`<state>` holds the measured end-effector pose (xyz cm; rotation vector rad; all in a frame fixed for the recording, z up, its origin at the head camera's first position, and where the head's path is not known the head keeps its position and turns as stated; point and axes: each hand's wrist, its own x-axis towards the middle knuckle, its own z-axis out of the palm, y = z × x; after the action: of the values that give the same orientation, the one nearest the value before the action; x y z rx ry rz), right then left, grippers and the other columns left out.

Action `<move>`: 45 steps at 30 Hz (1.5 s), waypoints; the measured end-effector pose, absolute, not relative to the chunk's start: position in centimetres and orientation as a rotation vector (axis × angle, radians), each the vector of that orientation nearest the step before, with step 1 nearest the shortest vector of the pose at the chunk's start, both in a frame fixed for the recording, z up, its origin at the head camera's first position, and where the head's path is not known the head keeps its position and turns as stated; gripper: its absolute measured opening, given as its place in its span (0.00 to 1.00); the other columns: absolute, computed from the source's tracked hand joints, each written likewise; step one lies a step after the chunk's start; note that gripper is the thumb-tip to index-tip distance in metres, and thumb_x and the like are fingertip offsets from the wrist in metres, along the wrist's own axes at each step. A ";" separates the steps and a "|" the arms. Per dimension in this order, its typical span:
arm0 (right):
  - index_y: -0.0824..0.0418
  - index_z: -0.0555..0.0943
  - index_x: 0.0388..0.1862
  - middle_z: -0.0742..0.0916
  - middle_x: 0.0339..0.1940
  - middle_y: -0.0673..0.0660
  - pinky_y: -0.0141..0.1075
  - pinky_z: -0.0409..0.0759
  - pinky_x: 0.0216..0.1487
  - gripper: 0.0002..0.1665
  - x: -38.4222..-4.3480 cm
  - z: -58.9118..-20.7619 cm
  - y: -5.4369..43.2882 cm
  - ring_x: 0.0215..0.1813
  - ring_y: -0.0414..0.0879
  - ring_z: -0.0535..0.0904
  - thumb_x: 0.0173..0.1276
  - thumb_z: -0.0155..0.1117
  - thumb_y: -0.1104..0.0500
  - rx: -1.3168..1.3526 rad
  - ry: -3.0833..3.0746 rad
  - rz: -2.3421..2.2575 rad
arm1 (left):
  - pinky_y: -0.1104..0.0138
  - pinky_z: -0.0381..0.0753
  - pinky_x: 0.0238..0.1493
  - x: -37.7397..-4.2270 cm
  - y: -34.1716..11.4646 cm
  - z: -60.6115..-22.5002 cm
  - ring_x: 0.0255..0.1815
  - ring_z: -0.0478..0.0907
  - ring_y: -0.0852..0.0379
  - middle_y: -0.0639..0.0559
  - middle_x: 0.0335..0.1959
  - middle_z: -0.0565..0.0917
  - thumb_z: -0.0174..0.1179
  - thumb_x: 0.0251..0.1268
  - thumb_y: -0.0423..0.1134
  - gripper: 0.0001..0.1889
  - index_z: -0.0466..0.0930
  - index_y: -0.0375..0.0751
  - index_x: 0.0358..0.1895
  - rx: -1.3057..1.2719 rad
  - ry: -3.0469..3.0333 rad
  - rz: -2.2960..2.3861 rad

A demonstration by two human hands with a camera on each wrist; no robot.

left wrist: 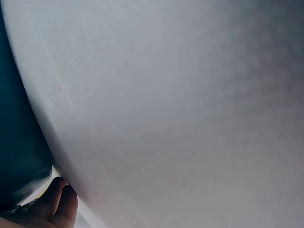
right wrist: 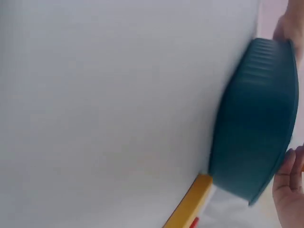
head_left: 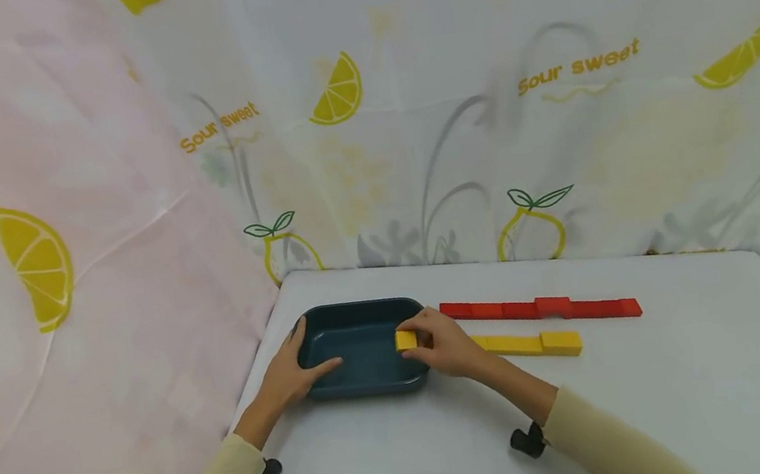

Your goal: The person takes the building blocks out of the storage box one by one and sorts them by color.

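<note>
A dark teal rectangular tray [head_left: 367, 392] sits on the white table. My left hand [head_left: 290, 374] grips its left end, fingers along the outside and the thumb reaching over the rim to the inner side. Those fingertips show low in the left wrist view, beside the tray wall [left wrist: 19, 128]. Over the tray's right end, my right hand [head_left: 445, 343] pinches a small yellow block [head_left: 406, 340] between thumb and fingers. In the right wrist view that hand [right wrist: 289, 185] is at the tray's rim.
Right of the tray runs a row of yellow blocks [head_left: 516, 344], its left end hidden behind my right hand. Farther back lies a longer row of red blocks [head_left: 518, 309]. A lemon-print cloth [head_left: 410, 141] hangs behind the table and along its left side.
</note>
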<state>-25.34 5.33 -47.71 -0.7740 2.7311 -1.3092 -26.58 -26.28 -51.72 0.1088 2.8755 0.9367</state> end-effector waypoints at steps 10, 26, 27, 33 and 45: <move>0.54 0.83 0.56 0.82 0.44 0.52 0.26 0.82 0.41 0.23 -22.3 -46.7 13.6 0.36 0.40 0.77 0.60 0.74 0.61 -0.703 2.857 -1.308 | 0.35 0.58 0.70 -26.6 -26.8 -51.5 0.77 0.52 0.28 0.30 0.79 0.50 0.61 0.52 0.74 0.62 0.36 0.50 0.81 0.122 2.879 0.921; 0.62 0.83 0.53 0.83 0.42 0.57 0.25 0.81 0.34 0.23 -20.7 -47.6 24.9 0.35 0.42 0.77 0.58 0.75 0.64 -0.474 3.115 -1.124 | 0.35 0.57 0.72 -26.5 -26.8 -51.8 0.77 0.51 0.28 0.29 0.78 0.49 0.61 0.54 0.72 0.61 0.37 0.47 0.81 0.122 2.876 0.933; 0.62 0.83 0.54 0.83 0.42 0.57 0.25 0.81 0.34 0.23 -20.6 -47.7 25.6 0.35 0.42 0.77 0.58 0.75 0.64 -0.449 3.127 -1.105 | 0.35 0.57 0.71 -26.5 -26.8 -51.8 0.77 0.51 0.28 0.28 0.78 0.49 0.61 0.54 0.72 0.61 0.37 0.46 0.81 0.128 2.879 0.931; 0.64 0.83 0.53 0.83 0.43 0.59 0.25 0.81 0.35 0.22 -20.1 -48.4 29.2 0.36 0.45 0.80 0.58 0.74 0.65 -0.331 3.159 -0.966 | 0.34 0.58 0.70 -26.7 -26.4 -51.7 0.76 0.52 0.27 0.28 0.78 0.49 0.61 0.54 0.73 0.61 0.36 0.48 0.81 0.142 2.878 0.932; 0.66 0.83 0.52 0.84 0.45 0.60 0.33 0.83 0.38 0.22 -21.5 -51.1 30.5 0.38 0.44 0.78 0.59 0.74 0.61 -0.230 2.932 -0.786 | 0.34 0.58 0.69 -26.9 -27.2 -51.7 0.76 0.52 0.27 0.30 0.79 0.46 0.59 0.55 0.74 0.61 0.35 0.48 0.81 0.171 2.883 0.862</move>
<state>-21.45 30.50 -51.12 -0.2298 2.9317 -0.7860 -26.85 -27.21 -51.67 0.1706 2.8833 0.8618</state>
